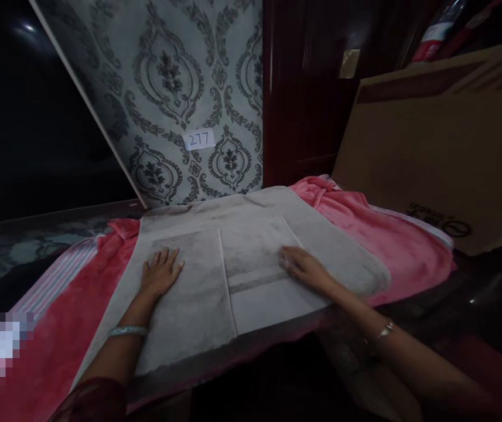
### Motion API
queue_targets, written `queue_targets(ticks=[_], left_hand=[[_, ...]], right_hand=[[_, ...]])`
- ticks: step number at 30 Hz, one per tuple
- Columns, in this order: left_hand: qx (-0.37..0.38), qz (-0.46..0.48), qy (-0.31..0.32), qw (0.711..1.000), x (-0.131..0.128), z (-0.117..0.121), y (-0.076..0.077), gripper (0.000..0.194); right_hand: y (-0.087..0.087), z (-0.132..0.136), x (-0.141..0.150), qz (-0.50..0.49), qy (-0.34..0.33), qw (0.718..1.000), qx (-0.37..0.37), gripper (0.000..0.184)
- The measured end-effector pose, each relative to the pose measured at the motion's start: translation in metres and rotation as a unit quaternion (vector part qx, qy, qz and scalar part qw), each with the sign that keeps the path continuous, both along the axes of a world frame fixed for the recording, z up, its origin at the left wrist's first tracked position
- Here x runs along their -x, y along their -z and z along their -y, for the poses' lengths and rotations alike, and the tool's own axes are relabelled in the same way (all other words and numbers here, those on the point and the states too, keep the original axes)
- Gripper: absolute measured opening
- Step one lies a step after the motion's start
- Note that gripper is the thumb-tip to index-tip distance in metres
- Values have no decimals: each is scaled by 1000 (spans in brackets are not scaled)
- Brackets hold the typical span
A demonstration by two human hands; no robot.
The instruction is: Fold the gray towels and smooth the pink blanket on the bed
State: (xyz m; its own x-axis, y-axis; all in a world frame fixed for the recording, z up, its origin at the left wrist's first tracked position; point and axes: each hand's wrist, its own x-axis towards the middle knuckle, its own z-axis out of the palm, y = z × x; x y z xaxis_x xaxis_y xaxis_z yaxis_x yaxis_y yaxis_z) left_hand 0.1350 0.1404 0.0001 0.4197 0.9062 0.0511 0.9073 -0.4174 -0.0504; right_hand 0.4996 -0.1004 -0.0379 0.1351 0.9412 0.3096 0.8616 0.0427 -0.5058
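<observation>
Dark sleeve (95, 398) nearest — left hand (161, 274) lies flat, fingers spread, likely steadying the grey sheet (184, 310) — right hand (306, 266) curls, grip unclear

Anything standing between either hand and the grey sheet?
Nothing visible blocks the left hand, spread flat on the grey sheet. The right hand is curled over it and blurred; I can't tell whether it hides something.

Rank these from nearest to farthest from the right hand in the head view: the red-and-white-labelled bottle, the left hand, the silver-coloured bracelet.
1. Silver-coloured bracelet: to the lower right.
2. Left hand: to the left, across the grey fabric.
3. Red-and-white-labelled bottle: at the upper right.
</observation>
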Motion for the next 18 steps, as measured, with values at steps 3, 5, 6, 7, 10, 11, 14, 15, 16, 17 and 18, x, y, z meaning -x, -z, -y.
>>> queue_targets(ticks=[3, 5, 6, 7, 10, 11, 14, 15, 16, 17, 18], left_hand=[[2, 11, 21, 1000, -17, 15, -8, 63], [3, 22, 93, 995, -36, 30, -11, 62], [9, 27, 136, 990, -46, 38, -10, 62], [18, 32, 172, 984, -57, 44, -9, 62], [40, 38, 215, 975, -85, 56, 3, 63], [40, 39, 210, 976, -90, 58, 8, 63], [21, 51, 193, 980, -97, 58, 21, 61], [15, 56, 192, 980, -97, 58, 24, 61], [13, 59, 194, 979, -96, 58, 25, 61], [14, 60, 196, 979, -95, 59, 25, 61], [16, 61, 198, 978, -94, 59, 25, 62]], right_hand=[[4, 26, -39, -64, 171, 983, -18, 50], [7, 35, -53, -99, 209, 972, 29, 51], [8, 37, -56, -108, 210, 971, 48, 51], [9, 37, -57, -110, 205, 971, 61, 52], [12, 31, -53, -98, 191, 974, 67, 55], [13, 28, -50, -91, 189, 976, 66, 57], [18, 20, -46, -67, 189, 978, 49, 62], [19, 18, -45, -66, 194, 978, 41, 63], [21, 17, -45, -70, 200, 977, 35, 64], [22, 16, -46, -84, 206, 974, 30, 66], [23, 16, -46, -108, 211, 971, 26, 68]])
